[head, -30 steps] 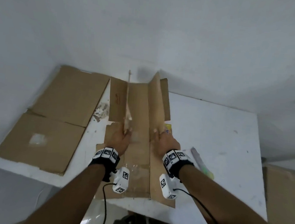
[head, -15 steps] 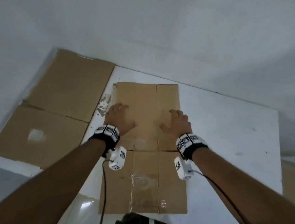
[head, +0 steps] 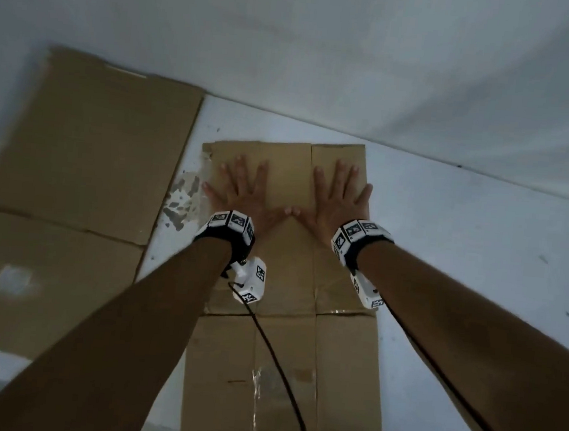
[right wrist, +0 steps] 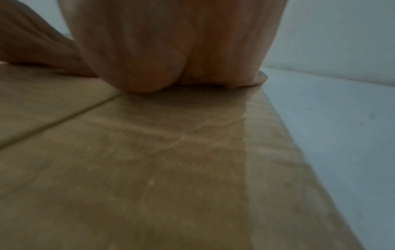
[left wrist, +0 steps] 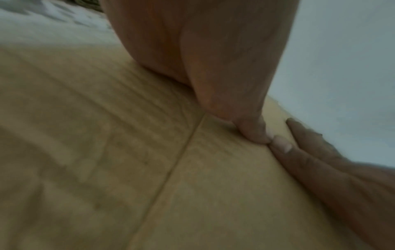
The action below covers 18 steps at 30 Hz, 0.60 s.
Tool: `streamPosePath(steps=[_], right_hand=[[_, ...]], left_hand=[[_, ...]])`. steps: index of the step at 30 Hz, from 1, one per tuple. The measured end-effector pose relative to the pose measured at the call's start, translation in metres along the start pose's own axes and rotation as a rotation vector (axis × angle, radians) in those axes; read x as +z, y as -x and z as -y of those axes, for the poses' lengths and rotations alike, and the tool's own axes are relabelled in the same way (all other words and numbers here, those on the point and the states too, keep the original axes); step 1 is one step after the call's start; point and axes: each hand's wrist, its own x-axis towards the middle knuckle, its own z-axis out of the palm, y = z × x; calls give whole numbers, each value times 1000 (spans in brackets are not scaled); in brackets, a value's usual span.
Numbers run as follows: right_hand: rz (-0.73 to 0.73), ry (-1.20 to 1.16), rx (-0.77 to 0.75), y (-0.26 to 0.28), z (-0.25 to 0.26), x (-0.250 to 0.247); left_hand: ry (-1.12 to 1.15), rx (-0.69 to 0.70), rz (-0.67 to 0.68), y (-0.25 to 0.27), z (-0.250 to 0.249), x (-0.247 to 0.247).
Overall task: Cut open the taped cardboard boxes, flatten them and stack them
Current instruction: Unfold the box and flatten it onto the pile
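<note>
Now, head view: both palms lie flat on one opened cardboard box (head: 290,284) on the white table (head: 462,248). Left hand (head: 240,191) and right hand (head: 338,196) press its far half, fingers straight and spread, thumb tips touching, nothing gripped. Count: 1 box under the hands, plus a larger flattened cardboard sheet (head: 84,170) just left of it w/ a crease across; whether that is 1 box or 2 can't be told. Clear tape (head: 258,385) shows on the box's near half.

Left wrist view: thumb of the left hand (left wrist: 252,130) lies flat on corrugated board, meeting the right hand (left wrist: 320,160) thumb; a fold line runs beside them.

Right wrist view: heel of the right hand (right wrist: 171,50) bears on the board near the box's right edge.

Handling, as a judgement: light, stiff across panels but springy at creases, so likely to lift once released. Smooth face, may slide on the table. Best taken by pinching opposite long edges, approx. mid-length.
</note>
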Motion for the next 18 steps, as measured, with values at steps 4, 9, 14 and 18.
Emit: streamPosePath(steps=[4,9,14,18], right_hand=[[23,-3,33,2,3,-9],[108,-192,35,61,10,-21],[192,-248,14,207,-1,42],[175,-195,-2,265,3,119]], left_hand=[[64,14,56,12,0,-21],[161,67,25,99,5,-35],[-51,226,80,234,32,71],[-81,285,17,279,45,143]])
